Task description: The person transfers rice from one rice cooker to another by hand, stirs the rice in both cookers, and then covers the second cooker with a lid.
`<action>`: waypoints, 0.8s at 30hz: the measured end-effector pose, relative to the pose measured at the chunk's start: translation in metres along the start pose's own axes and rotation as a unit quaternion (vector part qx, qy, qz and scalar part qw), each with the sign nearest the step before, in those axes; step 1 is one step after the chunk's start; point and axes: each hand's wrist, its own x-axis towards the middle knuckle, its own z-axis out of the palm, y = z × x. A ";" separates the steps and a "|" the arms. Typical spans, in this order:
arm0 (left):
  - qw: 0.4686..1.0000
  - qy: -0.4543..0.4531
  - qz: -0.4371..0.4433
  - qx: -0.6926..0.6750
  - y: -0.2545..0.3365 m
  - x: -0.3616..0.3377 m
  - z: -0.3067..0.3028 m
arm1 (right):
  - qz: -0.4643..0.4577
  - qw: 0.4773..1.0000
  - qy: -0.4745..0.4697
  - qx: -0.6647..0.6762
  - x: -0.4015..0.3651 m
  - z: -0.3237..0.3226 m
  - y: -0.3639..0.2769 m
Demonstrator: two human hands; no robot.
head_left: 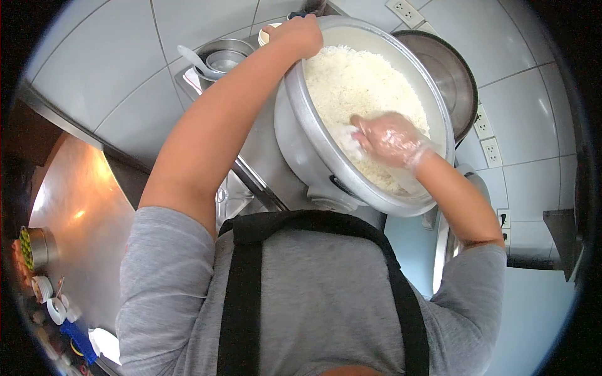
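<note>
A large silvery rice cooker (pixel 295 131) stands tilted before me, holding a deep bed of white rice (pixel 364 81). My left hand (pixel 301 37) is closed over the upper left of its rim, the fingertips mostly out of sight. Inside the cooker, my right hand (pixel 389 135) wears a clear plastic glove and has its fingers curled at the rice surface. Something whitish shows at those fingers; whether it is rice, a tool or bunched glove I cannot make out.
A round dark-rimmed lid (pixel 448 81) leans against the tiled wall behind the cooker. Metal containers (pixel 226 59) with a pale-handled utensil stand to the left. Wall sockets (pixel 491 152) are at the right. A steel counter (pixel 94 219) with several containers lies far left.
</note>
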 end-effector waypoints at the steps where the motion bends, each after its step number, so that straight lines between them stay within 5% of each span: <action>1: 1.000 0.003 0.005 0.003 -0.001 0.000 0.001 | 0.008 0.998 -0.054 -0.016 -0.008 -0.001 0.003; 5: 1.000 -0.004 0.010 0.011 0.000 -0.002 -0.002 | 0.023 0.998 -0.052 0.013 -0.005 -0.016 0.039; 8: 1.000 -0.006 0.008 0.005 0.001 -0.006 -0.006 | 0.009 0.976 0.216 -0.025 0.031 0.002 0.085; 10: 1.000 -0.005 0.000 0.013 0.001 -0.005 -0.006 | 0.143 0.985 0.053 -0.082 0.067 -0.032 0.098; 18: 1.000 0.004 -0.009 0.013 0.001 -0.004 -0.003 | 0.134 0.956 0.111 -0.238 0.168 -0.005 0.149; 24: 1.000 -0.007 -0.006 0.008 0.002 -0.005 -0.004 | 0.084 0.988 0.040 -0.124 0.169 -0.016 0.135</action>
